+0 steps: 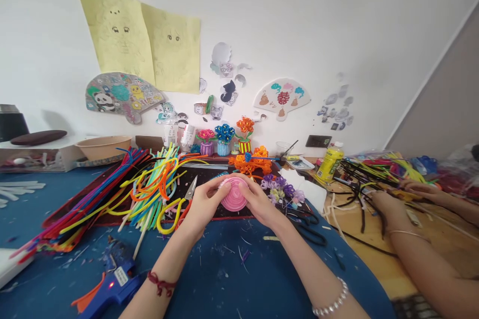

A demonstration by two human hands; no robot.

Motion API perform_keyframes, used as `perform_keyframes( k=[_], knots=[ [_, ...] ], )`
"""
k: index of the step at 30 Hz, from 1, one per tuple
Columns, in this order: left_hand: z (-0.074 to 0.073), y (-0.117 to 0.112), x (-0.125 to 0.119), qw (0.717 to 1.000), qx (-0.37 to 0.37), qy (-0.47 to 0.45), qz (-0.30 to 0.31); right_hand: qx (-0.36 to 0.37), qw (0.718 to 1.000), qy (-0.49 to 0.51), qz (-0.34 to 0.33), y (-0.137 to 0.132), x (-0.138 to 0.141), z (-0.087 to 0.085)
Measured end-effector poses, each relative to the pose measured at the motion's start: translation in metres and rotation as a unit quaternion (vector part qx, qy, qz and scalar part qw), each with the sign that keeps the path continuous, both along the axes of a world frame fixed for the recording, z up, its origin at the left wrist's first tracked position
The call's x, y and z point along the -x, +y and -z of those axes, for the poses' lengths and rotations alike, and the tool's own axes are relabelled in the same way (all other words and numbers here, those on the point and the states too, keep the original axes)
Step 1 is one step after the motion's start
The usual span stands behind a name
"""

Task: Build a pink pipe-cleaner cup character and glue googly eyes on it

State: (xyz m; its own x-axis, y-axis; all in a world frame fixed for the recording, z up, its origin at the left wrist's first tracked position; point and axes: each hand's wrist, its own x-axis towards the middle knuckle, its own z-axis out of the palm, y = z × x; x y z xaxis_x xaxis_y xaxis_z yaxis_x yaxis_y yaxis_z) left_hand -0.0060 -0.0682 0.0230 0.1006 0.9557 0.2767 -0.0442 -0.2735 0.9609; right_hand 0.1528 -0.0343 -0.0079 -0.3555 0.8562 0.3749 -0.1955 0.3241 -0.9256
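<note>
A pink coiled dome [234, 194] is held above the middle of a blue work mat [239, 279], the fingers of the left hand [204, 204] and right hand [262, 203] curled closely around its opposite sides. Yellow-handled scissors [190, 188] lie just beside the left hand, with a blue hot-glue gun [119, 279] near, its white label illegible. At far right stands a yellow bottle [329, 163], its label unreadable; a paper fan [303, 94] on the far wall bears a red double-happiness character [283, 98].
</note>
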Motion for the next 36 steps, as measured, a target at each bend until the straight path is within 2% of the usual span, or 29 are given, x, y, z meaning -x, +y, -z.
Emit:
perform_keyframes(
  k=[7,12,19,21,25,28,36],
  knots=[
    [0.004,0.001,-0.003,0.999,-0.027,0.034,0.005,-0.016,1.000,0.009,0.021,-0.002,0.005,-0.002],
    [0.006,0.004,-0.002,0.998,-0.033,0.060,0.006,0.001,0.999,0.016,0.042,0.001,0.005,0.001],
    [0.002,0.000,-0.002,0.994,-0.011,0.093,0.056,0.015,0.998,0.026,0.051,0.002,0.006,0.001],
    [0.002,0.000,-0.001,0.994,-0.006,0.098,0.043,0.045,0.998,0.022,0.029,-0.001,0.004,-0.002],
    [0.001,0.000,0.002,0.995,0.003,0.095,0.025,0.101,0.993,-0.005,-0.062,-0.005,-0.002,-0.008],
    [-0.001,-0.001,0.004,0.996,0.003,0.089,0.027,0.090,0.992,-0.011,-0.083,-0.005,-0.006,-0.010],
    [0.003,0.001,0.004,0.998,0.007,0.048,0.046,0.004,0.998,-0.019,-0.057,-0.003,-0.007,-0.009]
  ],
)
